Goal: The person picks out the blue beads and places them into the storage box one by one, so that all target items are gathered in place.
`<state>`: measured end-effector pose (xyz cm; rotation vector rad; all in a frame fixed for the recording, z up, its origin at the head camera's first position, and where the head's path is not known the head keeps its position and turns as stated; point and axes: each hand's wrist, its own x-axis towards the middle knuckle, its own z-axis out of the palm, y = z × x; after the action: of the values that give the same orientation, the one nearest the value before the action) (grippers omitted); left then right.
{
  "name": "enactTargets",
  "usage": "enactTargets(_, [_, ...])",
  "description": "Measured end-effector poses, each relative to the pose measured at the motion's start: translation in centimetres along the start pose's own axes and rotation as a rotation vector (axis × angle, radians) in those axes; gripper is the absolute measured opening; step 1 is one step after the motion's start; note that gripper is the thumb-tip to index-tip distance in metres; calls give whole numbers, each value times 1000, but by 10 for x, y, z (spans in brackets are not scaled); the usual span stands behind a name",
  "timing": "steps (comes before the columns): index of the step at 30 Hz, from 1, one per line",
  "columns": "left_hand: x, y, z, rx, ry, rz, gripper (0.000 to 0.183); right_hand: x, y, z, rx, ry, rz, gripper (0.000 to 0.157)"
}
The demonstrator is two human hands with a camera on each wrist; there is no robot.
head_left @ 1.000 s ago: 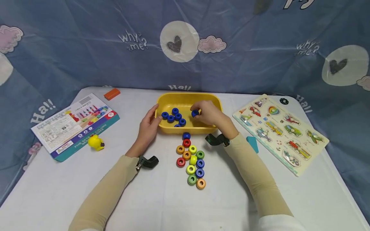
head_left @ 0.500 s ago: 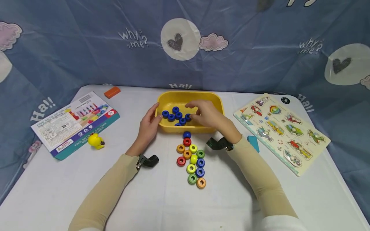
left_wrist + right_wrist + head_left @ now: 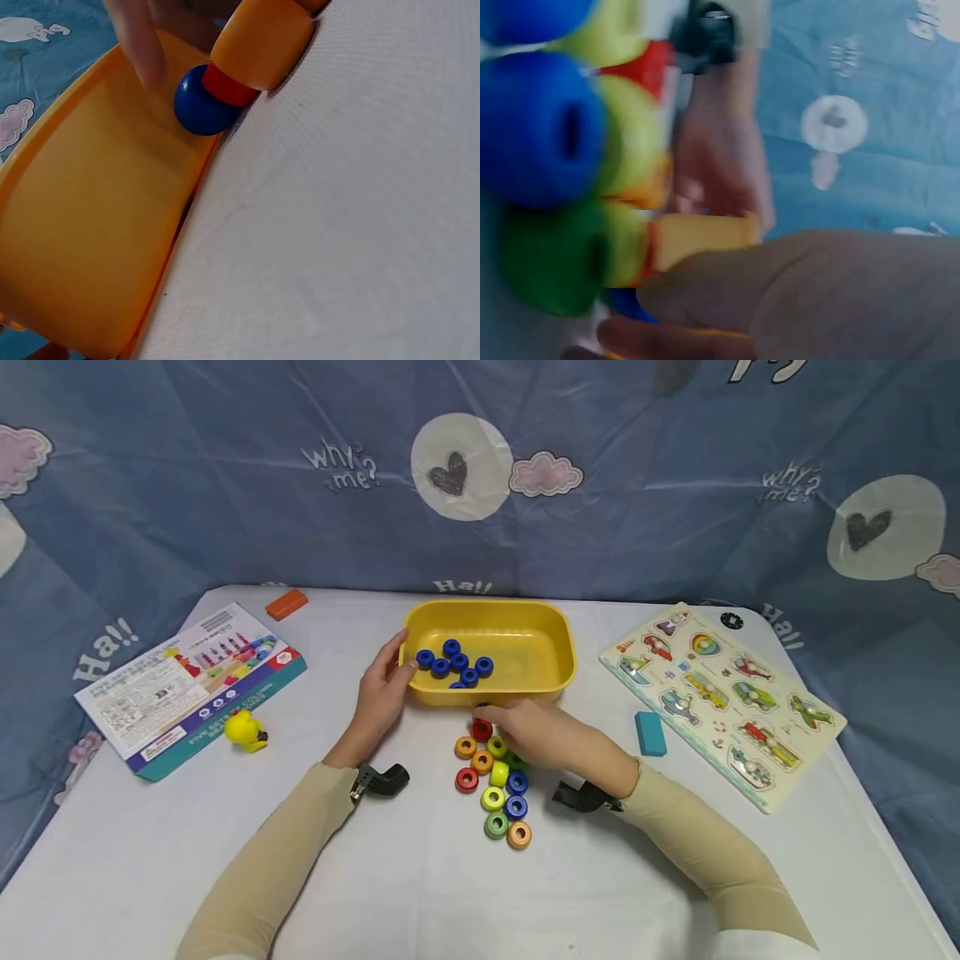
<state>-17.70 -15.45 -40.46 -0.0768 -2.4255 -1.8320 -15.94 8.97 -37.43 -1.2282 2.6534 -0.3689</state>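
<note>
A yellow tray [image 3: 525, 693] holds several small blue beads [image 3: 460, 662] near its left end. My left hand [image 3: 381, 689] rests against that end, thumb and fingers touching the rim. In front of the tray, several coloured beads [image 3: 482, 762] lie on the white table. My right hand [image 3: 543, 732] reaches over their far end, fingertips beside a round blue bead [image 3: 199, 105] next to a red one [image 3: 229, 86]. In the left wrist view a blurred finger [image 3: 144, 52] hangs a little apart from this blue bead. The hand partly covers the bead in the head view.
At left lie a toy box [image 3: 195, 689], a yellow duck-like toy [image 3: 244, 731] and an orange block [image 3: 287, 604]. At right are a puzzle board [image 3: 723, 702], a teal block [image 3: 650, 733] and a black disc [image 3: 732, 621]. A blue patterned cloth [image 3: 660, 527] hangs behind.
My right hand has let go of a blue bead in the tray, beside the other blue ones, and moved out toward the beads on the table. My left hand stays at the tray.
</note>
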Motion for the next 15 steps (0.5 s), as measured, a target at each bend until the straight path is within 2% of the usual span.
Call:
enactTargets(4, [-1,1,3,-7,-3,-1,53,1,1,9,-36,-27,113,40])
enactTargets(9, [0,0,4,6,-9,-2,54,-6,3,10,-35,-28,205,24])
enactTargets(11, [0,-1,3,12,-4,3,53,-9,5,11,-32,-10,207,21])
enactTargets(15, [0,-1,1,17,5,19,53,-10,10,13,-21,57,150,37])
